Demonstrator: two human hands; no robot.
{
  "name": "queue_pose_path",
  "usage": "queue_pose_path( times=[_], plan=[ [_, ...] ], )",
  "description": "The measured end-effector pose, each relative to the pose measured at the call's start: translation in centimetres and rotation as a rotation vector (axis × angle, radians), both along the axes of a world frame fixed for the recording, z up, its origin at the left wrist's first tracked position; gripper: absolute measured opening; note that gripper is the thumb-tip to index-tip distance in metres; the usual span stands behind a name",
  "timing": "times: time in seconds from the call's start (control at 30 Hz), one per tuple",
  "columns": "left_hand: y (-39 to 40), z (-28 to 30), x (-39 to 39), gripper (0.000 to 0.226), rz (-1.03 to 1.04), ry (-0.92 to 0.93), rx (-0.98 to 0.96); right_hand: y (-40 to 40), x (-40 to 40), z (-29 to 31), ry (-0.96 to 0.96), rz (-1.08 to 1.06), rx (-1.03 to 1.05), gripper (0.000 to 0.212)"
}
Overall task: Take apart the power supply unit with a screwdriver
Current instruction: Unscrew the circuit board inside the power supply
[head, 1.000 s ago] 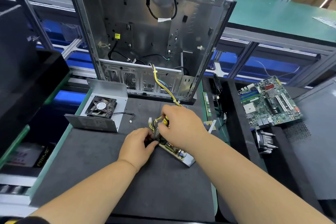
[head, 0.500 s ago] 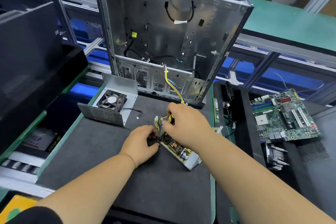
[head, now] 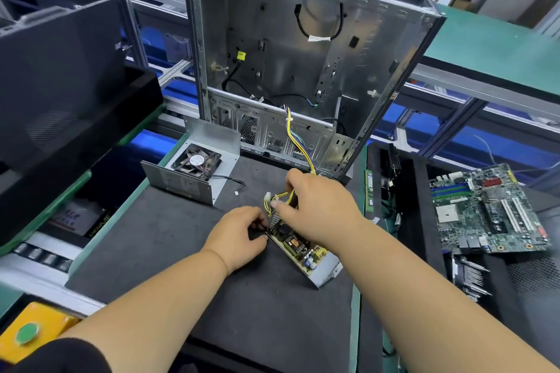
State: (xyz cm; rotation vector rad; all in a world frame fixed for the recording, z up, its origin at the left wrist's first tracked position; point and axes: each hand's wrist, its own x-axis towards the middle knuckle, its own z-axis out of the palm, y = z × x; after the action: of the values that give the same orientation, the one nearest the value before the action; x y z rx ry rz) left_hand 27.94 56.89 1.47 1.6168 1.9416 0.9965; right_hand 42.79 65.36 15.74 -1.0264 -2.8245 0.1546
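From my remote view through the head camera, 2 bare hands work over a dark foam mat (head: 169, 251) on the worktop. At the centre lies the power supply unit (head: 298, 247), already opened: its circuit board sits exposed in a shallow metal tray that runs from 10 o'clock to 4 o'clock.

My left hand (head: 239, 235) is at the tray's 10 o'clock end, fingers curled and pinching something small and dark at the board's corner. I judge it is steadying the unit so it cannot slide. What exactly it pinches is hidden.

My right hand (head: 315, 206) reaches over the board from 4 o'clock. Its fingers are curled round the yellow wire bundle (head: 280, 195), lifting the wires clear of the board, probably to free them or uncover a fastening. A white connector (head: 267, 197) hangs at the bundle's 9 o'clock side. More of these wires (head: 295, 138) run up toward 12 o'clock into the case.

No screwdriver is visible.

At 10 o'clock the unit's removed metal cover (head: 209, 138) rests open side up, holding 1 black fan (head: 197, 162) whose thin lead trails onto the mat. At 12 o'clock a computer case (head: 378, 48) stands upright and open, holding only loose cables. At 3 o'clock a green motherboard (head: 488, 209) lies on a black tray (head: 421, 221).
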Motion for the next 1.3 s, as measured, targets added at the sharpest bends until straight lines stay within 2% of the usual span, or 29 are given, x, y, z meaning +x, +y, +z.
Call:
queue_pose_path(
  times=[0.07,0.23,0.33,0.47,0.57,0.63,0.77,0.83,0.93,1.07,1.3],
  plan=[
    [0.0,0.0,0.0,0.024,0.003,-0.008,-0.001,0.2,0.0,-0.2,-0.029,-0.028,0.024,0.036],
    [-0.1,0.0,0.1,0.024,0.007,-0.008,0.004,0.2,-0.2,0.1,0.057,-0.001,-0.154,0.019],
    [-0.1,-0.1,0.0,0.019,0.016,0.003,0.004,0.0,-0.2,0.6,0.070,0.071,-0.220,0.019],
    [-0.1,-0.1,0.0,0.019,0.008,0.001,-0.007,-0.3,-0.1,0.5,0.028,0.051,-0.117,0.022],
    [-0.2,-0.2,0.0,0.020,0.008,-0.023,0.001,-0.3,-0.1,0.4,-0.059,-0.002,0.016,0.034],
    [-0.3,-0.2,0.0,0.020,0.018,-0.035,0.010,-0.1,-0.2,0.4,-0.063,-0.017,-0.017,0.031],
    [-0.6,-0.3,0.1,0.015,0.071,-0.037,0.048,-0.2,-0.4,0.8,0.045,0.028,-0.224,0.016],
    [-0.7,-0.4,0.1,0.017,0.087,-0.037,0.057,-0.1,-0.2,0.9,0.046,0.059,-0.261,0.021],
    [-1.2,-0.5,0.3,0.020,0.090,-0.026,0.069,-0.1,0.0,0.6,0.017,0.055,-0.181,0.019],
    [-1.7,-0.4,0.6,0.019,0.086,0.002,0.066,0.0,-0.3,0.4,-0.045,0.013,-0.041,0.028],
    [-1.8,-0.2,0.3,0.021,0.126,-0.082,0.005,-0.2,-0.6,0.5,0.017,0.016,-0.159,0.017]
  ],
)
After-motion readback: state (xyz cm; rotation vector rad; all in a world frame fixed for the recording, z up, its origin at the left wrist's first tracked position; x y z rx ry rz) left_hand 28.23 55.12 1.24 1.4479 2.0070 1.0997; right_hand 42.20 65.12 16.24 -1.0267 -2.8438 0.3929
